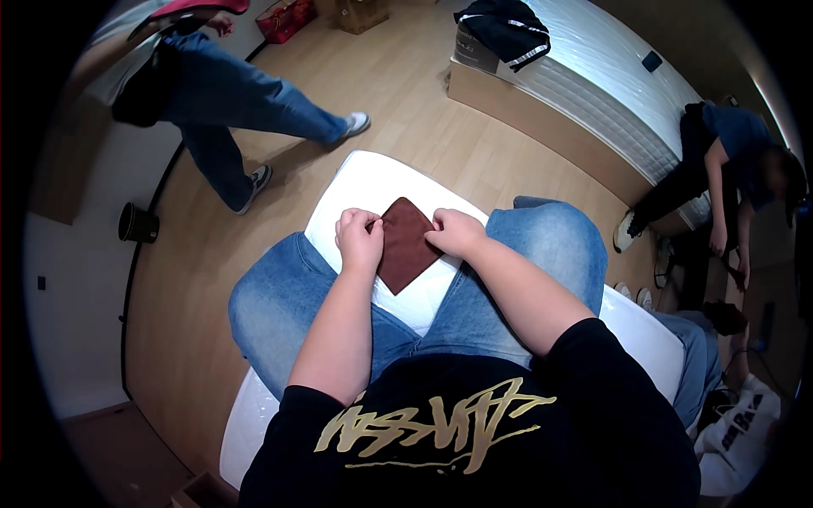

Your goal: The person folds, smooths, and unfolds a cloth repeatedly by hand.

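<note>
A brown cloth [408, 254], folded into a diamond-like square, lies between my knees over a white padded surface [360, 179]. My left hand [360, 237] pinches its left edge between thumb and fingers. On the opposite side, my right hand [458, 233] grips the right edge, thumb and fingertips closed on it. One corner of the cloth points away from me and another toward me. Both my forearms rest near my thighs.
At the far left a person in jeans [254, 89] stands mid-stride. A dark bin [138, 223] is by the left wall. Far right, a mattress [593, 80] on a bed base holds a dark jacket [506, 30]. Another person [735, 140] bends over at right.
</note>
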The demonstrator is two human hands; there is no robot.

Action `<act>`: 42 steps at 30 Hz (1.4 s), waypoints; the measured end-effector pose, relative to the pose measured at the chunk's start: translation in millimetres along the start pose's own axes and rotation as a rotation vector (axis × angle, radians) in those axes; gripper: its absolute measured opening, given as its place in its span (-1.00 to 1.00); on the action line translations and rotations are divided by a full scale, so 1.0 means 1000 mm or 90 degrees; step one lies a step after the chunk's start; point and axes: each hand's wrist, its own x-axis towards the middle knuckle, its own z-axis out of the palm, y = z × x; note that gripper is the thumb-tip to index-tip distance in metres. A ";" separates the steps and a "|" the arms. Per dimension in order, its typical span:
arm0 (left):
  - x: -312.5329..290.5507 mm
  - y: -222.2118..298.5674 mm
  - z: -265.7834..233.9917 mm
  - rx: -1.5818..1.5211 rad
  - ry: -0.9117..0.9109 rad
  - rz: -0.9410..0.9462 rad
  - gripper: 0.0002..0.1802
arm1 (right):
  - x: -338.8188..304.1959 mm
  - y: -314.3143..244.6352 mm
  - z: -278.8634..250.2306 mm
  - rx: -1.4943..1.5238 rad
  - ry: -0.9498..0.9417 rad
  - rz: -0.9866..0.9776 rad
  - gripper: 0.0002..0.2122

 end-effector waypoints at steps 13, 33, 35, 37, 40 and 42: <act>-0.003 0.032 -0.026 -0.153 -0.117 0.096 -0.91 | -0.024 -0.026 -0.012 0.145 0.252 -0.230 -0.68; 0.003 0.052 -0.058 -0.136 -0.199 0.198 -0.81 | -0.064 -0.034 -0.068 0.118 0.322 -0.380 -0.95; 0.005 0.053 -0.065 -0.133 -0.214 0.154 -0.80 | -0.067 -0.032 -0.074 0.116 0.336 -0.378 -0.94; 0.006 0.052 -0.071 -0.097 -0.183 0.189 -0.79 | -0.071 -0.031 -0.081 0.124 0.347 -0.350 -0.94; 0.007 0.053 -0.079 -0.088 -0.187 0.181 -0.78 | -0.077 -0.030 -0.087 0.147 0.374 -0.366 -0.94; 0.007 0.054 -0.086 -0.091 -0.185 0.171 -0.78 | -0.081 -0.030 -0.093 0.168 0.377 -0.360 -0.94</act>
